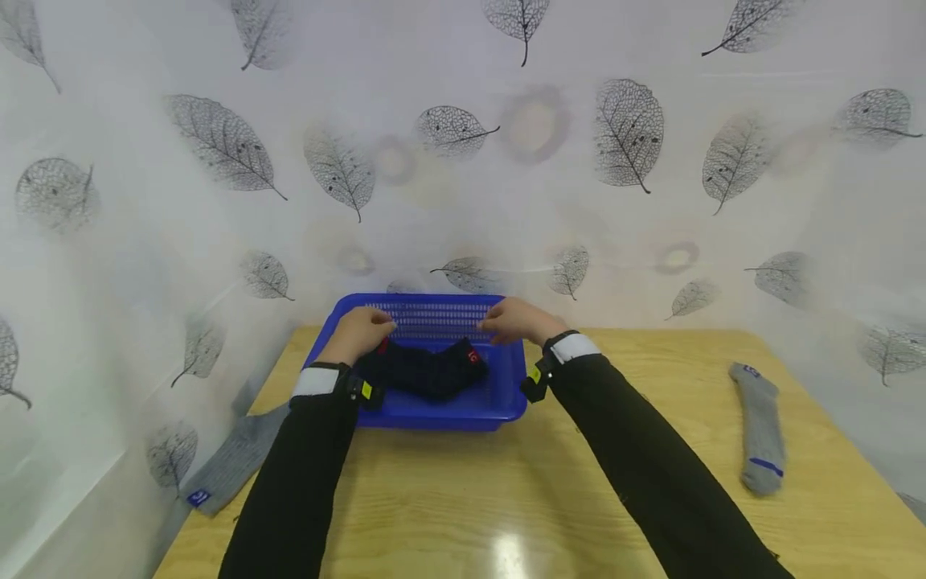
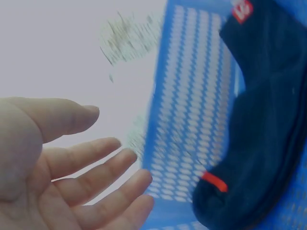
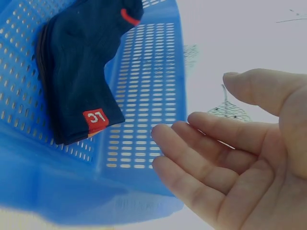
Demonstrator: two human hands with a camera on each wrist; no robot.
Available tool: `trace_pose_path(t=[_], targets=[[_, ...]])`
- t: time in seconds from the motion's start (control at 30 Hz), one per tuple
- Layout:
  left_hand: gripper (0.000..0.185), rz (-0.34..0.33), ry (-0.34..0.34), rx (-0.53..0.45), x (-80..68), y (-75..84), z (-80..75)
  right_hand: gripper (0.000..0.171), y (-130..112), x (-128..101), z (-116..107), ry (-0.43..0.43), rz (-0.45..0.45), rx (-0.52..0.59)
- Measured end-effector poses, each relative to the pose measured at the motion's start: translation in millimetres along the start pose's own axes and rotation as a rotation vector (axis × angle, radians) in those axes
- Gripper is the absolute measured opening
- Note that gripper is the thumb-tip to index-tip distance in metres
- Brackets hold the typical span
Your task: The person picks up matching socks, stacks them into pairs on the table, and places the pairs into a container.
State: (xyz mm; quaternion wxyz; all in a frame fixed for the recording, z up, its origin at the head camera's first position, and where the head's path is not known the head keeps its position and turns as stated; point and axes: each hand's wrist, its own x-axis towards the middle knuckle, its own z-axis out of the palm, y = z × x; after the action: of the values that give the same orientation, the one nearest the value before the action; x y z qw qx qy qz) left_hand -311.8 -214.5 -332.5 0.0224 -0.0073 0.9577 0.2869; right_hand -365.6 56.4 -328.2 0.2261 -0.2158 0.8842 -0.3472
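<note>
A pair of dark socks (image 1: 430,370) with red marks lies in the blue plastic basket (image 1: 441,422). In the left wrist view the socks (image 2: 268,96) appear stacked one on the other, and the right wrist view shows a red label on their cuff. My left hand (image 1: 358,332) is over the basket's left side, fingers relaxed and holding nothing. Above the right side is my right hand (image 1: 522,320), its fingers loosely bent around no object. Both hands look apart from the socks in the wrist views.
A grey sock (image 1: 235,458) lies at the table's left edge, partly hidden by the left sleeve. Another grey sock (image 1: 760,426) with blue marks lies on the right of the wooden table (image 1: 448,507). A leaf-patterned curtain (image 1: 463,209) hangs behind and beside the table.
</note>
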Motion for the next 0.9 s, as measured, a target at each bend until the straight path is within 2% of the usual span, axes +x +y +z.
trace_pose_path(t=[0.17,0.3,0.4,0.5,0.57,0.63,0.73,0.8,0.9], targets=[[0.034,0.087,0.069,-0.027,-40.4,2.1,-2.3,0.035,2,-21,0,0.027,-0.080,0.001],[0.030,0.164,0.180,-0.053,-74.0,-12.6,-3.0,0.034,6,-46,-1,0.059,-0.127,0.022],[0.030,0.099,0.285,-0.084,-95.6,-36.1,-5.9,0.033,11,-64,-1,0.065,-0.173,0.039],[0.030,-0.047,0.394,-0.094,-109.6,-68.9,-5.5,0.032,17,-78,0,0.066,-0.226,0.060],[0.029,-0.141,0.433,-0.063,-115.5,-93.4,-1.6,0.031,20,-86,1,0.068,-0.246,0.071],[0.028,-0.203,0.395,-0.007,-121.9,-114.7,2.1,0.030,23,-93,2,0.068,-0.258,0.082],[0.030,-0.252,0.250,0.074,-130.9,-142.5,8.1,0.030,27,-100,5,0.059,-0.261,0.094],[0.033,-0.266,0.132,0.094,-136.4,-153.8,10.0,0.033,30,-103,8,0.053,-0.269,0.098],[0.038,-0.279,0.030,0.091,-135.9,-166.1,14.5,0.036,35,-106,9,0.052,-0.263,0.102]])
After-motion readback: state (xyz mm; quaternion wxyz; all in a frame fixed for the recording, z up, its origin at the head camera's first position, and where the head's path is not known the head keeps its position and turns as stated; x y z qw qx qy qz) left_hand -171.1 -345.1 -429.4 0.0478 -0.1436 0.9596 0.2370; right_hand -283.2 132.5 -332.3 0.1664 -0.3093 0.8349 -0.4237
